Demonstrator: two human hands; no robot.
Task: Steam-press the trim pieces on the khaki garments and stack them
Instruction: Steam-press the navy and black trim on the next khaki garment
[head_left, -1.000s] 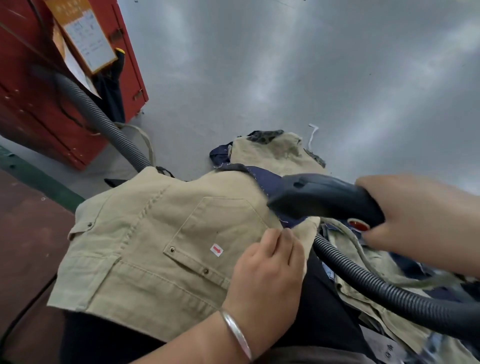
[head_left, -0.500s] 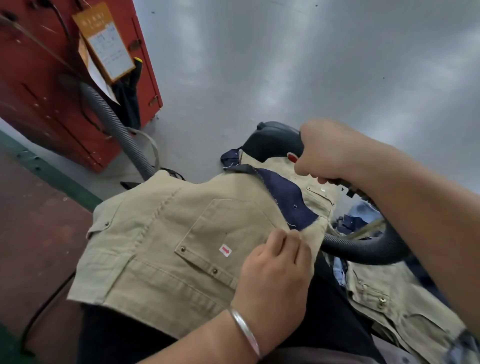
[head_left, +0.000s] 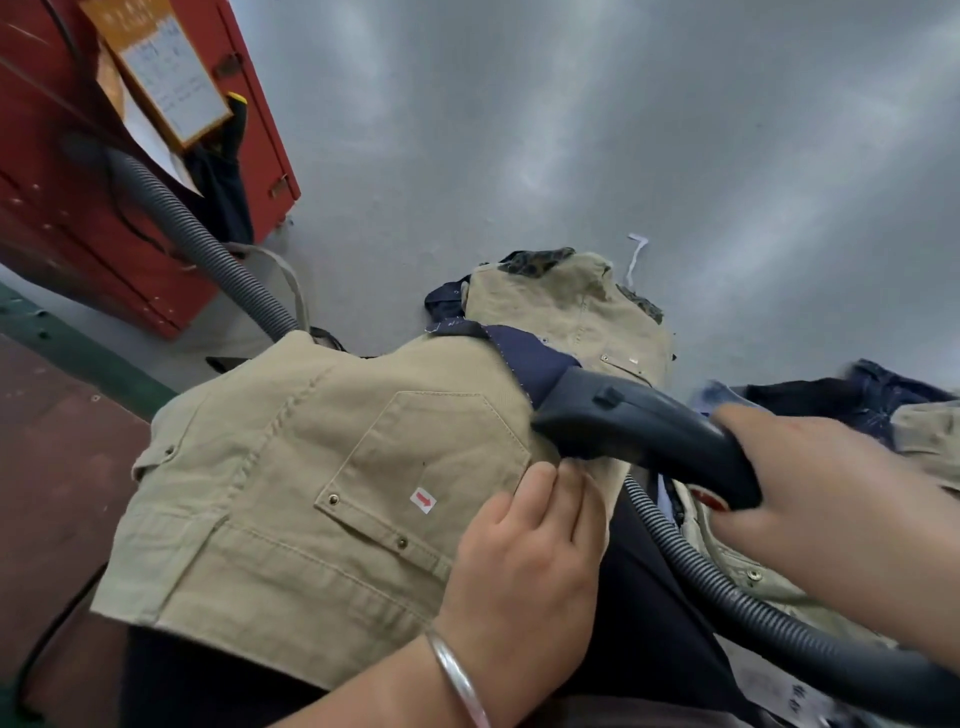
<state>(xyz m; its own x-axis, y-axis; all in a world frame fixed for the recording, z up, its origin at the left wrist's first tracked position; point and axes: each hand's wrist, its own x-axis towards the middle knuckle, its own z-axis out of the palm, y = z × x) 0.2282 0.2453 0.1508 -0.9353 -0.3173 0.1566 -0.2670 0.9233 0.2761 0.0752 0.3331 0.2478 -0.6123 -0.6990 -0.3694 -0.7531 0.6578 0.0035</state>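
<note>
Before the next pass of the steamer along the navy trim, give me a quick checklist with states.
1. Right hand grips steamer: ok.
2. Left hand pins the khaki garment edge: ok.
3. Steamer head on navy trim: ok.
4. Left fingers clear of steamer head: not ok, right beside it.
5. Hose free of garment: ok.
6. Steam flowing: cannot tell.

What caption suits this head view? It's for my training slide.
Left hand pins the khaki garment while the right hand runs the steam iron along its navy trim.
</note>
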